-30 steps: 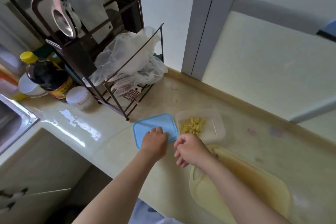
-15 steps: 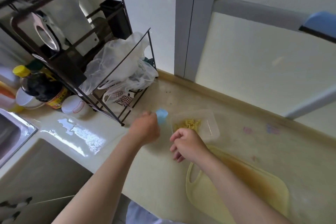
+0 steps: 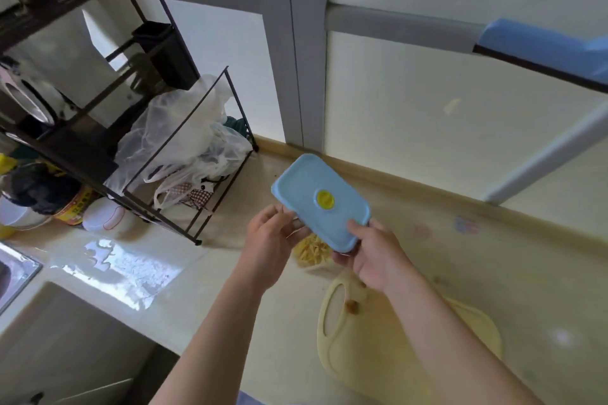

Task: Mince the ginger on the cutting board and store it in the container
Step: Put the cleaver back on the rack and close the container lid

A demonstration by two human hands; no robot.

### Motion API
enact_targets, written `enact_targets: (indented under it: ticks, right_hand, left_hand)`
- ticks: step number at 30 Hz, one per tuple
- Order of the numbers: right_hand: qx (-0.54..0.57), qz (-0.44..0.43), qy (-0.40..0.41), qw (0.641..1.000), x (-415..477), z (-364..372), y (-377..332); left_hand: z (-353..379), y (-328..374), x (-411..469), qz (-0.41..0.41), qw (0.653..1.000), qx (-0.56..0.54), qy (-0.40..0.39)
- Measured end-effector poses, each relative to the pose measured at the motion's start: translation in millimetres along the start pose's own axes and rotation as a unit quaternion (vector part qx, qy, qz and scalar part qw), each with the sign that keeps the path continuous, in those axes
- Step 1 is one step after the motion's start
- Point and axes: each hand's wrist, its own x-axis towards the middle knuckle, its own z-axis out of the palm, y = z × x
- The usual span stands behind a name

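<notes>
- Step: storing, lid stage. Cut ginger (image 3: 311, 250) is in the clear container (image 3: 312, 268) on the bench (image 3: 204, 276), just beyond the cutting board (image 3: 378, 358).
- Left hand (image 3: 271, 242) pinches the left edge of the blue lid (image 3: 316, 197). Right hand (image 3: 378, 256) grips its near corner, thumb on top.
- Lid is tilted in the air over the container, which sits low between the hands.
- Next, I'd say: level the lid, align it to the rim, press shut.

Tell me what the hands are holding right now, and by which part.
Both hands hold the blue rectangular plastic lid. The right hand pinches its near short end, thumb on top; the left hand grips its left long edge.
</notes>
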Motion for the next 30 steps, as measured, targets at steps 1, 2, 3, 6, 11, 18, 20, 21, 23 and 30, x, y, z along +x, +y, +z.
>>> enact_targets:
  ticks: [1, 2, 3, 6, 11, 18, 20, 21, 23, 30]
  right_hand:
    - [-0.028, -0.014, 0.008, 0.999, 3, -9, -6]
    - [-0.065, -0.024, 0.013, 0.998, 6, -18, -12]
    - [-0.103, -0.031, 0.015, 0.994, 8, -24, -17]
    - [-0.222, -0.049, 0.029, 0.973, 17, -35, -25]
    - [-0.455, -0.096, 0.072, 0.882, 29, -39, -20]
    - [-0.56, -0.12, 0.129, 0.809, 40, -48, -1]
    - [-0.564, -0.116, 0.13, 0.807, 43, -49, 2]
    - [-0.571, -0.117, 0.137, 0.801, 45, -49, 3]
    - [-0.604, -0.125, 0.157, 0.772, 49, -48, 7]
    - [-0.677, -0.136, 0.176, 0.701, 58, -40, 13]
  left_hand:
    - [-4, -3, 0, -0.01, 1.0, 0.004, 0.007]
    - [-8, -5, 1, -0.022, 1.0, 0.003, 0.02]
    - [-13, -7, 2, -0.036, 0.999, 0.01, 0.036]
    - [-28, -16, 8, -0.075, 0.986, 0.123, 0.088]
    - [-39, -41, 10, -0.051, 0.883, 0.452, 0.115]
    - [-39, -58, 9, -0.021, 0.772, 0.624, 0.12]
    - [-39, -58, 11, -0.016, 0.772, 0.623, 0.128]
    - [-39, -58, 12, -0.014, 0.772, 0.622, 0.131]
    - [-41, -58, 14, -0.005, 0.774, 0.617, 0.139]
    - [-46, -59, 16, 0.017, 0.809, 0.571, 0.137]
